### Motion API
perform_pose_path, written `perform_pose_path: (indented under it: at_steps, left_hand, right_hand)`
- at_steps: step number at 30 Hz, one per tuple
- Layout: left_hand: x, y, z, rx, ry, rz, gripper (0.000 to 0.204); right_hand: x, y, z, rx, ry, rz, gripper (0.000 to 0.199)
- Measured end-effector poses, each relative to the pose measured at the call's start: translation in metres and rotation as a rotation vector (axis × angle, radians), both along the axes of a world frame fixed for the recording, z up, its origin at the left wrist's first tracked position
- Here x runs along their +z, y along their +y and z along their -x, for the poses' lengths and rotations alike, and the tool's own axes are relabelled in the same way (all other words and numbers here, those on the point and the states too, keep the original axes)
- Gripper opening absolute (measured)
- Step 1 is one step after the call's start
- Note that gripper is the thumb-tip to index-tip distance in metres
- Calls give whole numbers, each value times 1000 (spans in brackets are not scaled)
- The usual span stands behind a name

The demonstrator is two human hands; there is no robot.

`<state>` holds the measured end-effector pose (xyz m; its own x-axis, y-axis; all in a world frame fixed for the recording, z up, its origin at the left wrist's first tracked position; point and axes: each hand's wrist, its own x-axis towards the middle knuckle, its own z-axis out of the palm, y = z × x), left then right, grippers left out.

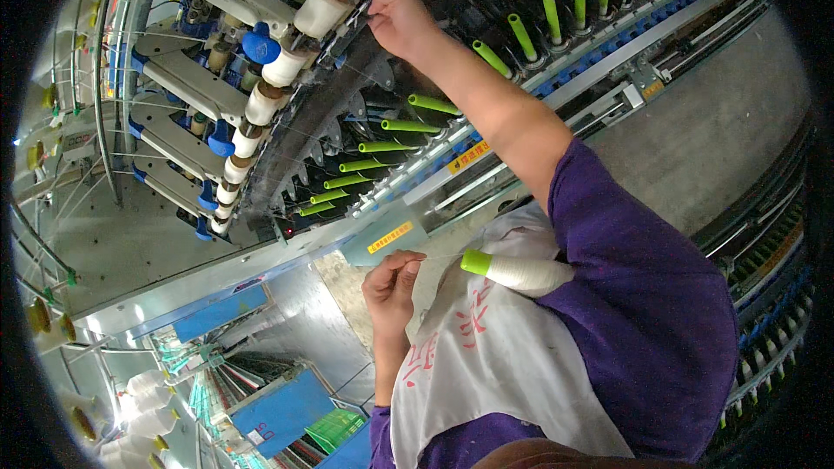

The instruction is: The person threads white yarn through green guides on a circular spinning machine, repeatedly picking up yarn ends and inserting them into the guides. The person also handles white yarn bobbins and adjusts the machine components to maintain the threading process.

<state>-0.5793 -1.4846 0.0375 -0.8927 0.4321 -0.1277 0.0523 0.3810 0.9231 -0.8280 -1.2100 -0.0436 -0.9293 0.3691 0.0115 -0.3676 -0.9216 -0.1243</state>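
Note:
A strand of white yarn is pinched between the thumb and fingers of my left hand, held in front of the apron. It runs to the green tip of a bobbin wound with white yarn, which lies against my body between the apron and the purple sleeve. My right hand reaches up to the spinning frame, its fingers drawn together beside the row of white rollers. What those fingertips hold, if anything, is too small to make out.
Bare green spindle tubes stand in a curved row below my right forearm. Grey arms with blue levers sit along the rollers. White yarn packages hang at lower left. Another machine row runs behind, at right.

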Motion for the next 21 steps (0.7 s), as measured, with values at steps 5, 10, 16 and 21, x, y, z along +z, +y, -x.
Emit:
perform_pose_path:
  at_steps: [5, 10, 16, 21]
  left_hand:
    - [-1, -1, 1, 18, 20, -8, 6]
    - [-1, 1, 0, 15, -12, 27, 7]
    - [-2, 2, 2, 18, 16, 9, 7]
    - [-6, 1, 2, 13, -15, 15, 7]
  right_hand:
    - [5, -4, -15, 4, 15, -164, 18]
    - [2, 4, -12, -200, -29, -374, 16]
    - [-10, -1, -3, 57, -26, -136, 9]
    - [-11, 5, -4, 28, 29, -119, 8]
